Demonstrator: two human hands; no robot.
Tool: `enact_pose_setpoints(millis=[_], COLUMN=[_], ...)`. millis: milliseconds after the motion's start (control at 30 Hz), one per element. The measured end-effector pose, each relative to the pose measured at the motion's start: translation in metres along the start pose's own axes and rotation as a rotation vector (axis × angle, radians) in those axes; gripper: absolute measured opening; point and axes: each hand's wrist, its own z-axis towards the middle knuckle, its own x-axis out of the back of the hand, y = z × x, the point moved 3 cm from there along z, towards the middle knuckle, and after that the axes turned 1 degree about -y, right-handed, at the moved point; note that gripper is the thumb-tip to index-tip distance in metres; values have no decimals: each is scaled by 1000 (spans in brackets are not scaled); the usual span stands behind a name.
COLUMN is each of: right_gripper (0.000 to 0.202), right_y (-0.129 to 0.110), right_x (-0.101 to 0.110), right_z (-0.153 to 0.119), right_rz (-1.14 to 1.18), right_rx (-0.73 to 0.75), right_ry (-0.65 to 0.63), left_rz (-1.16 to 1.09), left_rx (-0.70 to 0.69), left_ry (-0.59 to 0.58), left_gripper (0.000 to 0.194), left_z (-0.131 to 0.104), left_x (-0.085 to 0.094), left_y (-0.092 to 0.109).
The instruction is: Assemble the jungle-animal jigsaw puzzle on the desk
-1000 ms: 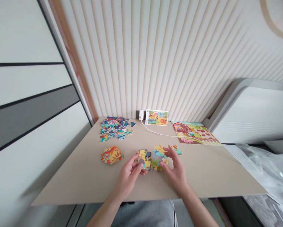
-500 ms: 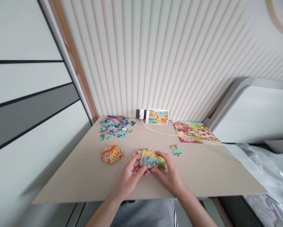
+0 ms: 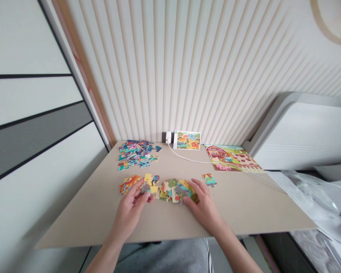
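Between the fingers and thumb of my left hand (image 3: 129, 210) is a yellow and grey jigsaw puzzle piece (image 3: 151, 181) with a small figure on it; whether a second piece is under it I cannot tell. The hand is beside a pile of orange and red puzzle pieces (image 3: 127, 183), partly covering it. My right hand (image 3: 205, 208) is curled round the right side of some yellow, blue and green puzzle pieces (image 3: 183, 188). Touching these on the left is a green and cream heap of pieces (image 3: 168, 188). A single turquoise and orange piece (image 3: 209, 179) lies just beyond my right hand.
Dark blue and purple puzzle pieces (image 3: 137, 151) are heaped at the back left. A picture card with animals (image 3: 187, 140) leans on the ribbed wall beside a white plug (image 3: 168, 137). Its cable (image 3: 187, 159) crosses the table and a farm picture (image 3: 233, 158).
My left hand has moved left from the middle heap with a yellow puzzle piece, over to the orange pile. My right hand has stayed at the middle pieces. The view has shifted slightly.
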Motion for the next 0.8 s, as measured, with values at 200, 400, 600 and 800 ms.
enact_pose_setpoints(millis=[200, 400, 600, 800], right_gripper=[41, 36, 39, 43], right_y=[55, 95, 85, 37], right_x=[35, 41, 41, 35], right_z=[9, 7, 12, 16], right_rz=[-297, -472, -372, -25], right_rx=[-166, -164, -163, -25], right_ry=[162, -10, 28, 27], left_rz=[465, 967, 1035, 1126], left_rx=[-162, -282, -326, -348], left_ry=[175, 263, 249, 165], left_gripper=[67, 45, 50, 70], left_z=[22, 43, 42, 36], left_x=[57, 81, 75, 63], left_y=[0, -16, -27, -28])
